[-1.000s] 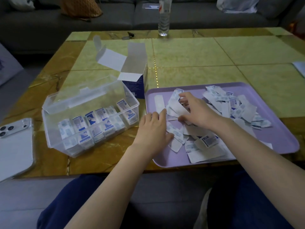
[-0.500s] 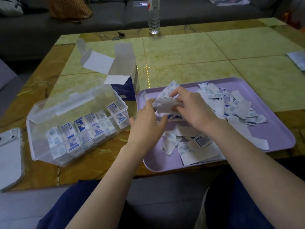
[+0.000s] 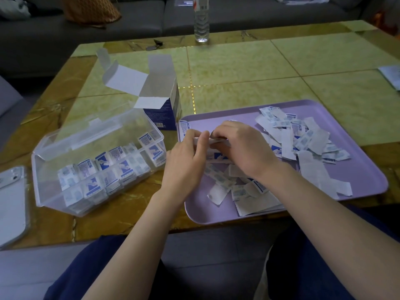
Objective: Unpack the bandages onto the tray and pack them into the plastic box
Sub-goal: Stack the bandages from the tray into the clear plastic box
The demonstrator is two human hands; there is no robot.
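Left hand [image 3: 186, 161] and right hand [image 3: 242, 150] are both pinching a small stack of bandages [image 3: 218, 141] between them, just over the near-left part of the purple tray [image 3: 357, 169]. The other pile [image 3: 303, 135] lies loose on the tray. The clear plastic box [image 3: 65, 137] sits partly filled on the tabletop [image 3: 238, 68] to my left. These wrappers look feather-light, floppy and slidey, so I'd squeeze the stack by its long edges.
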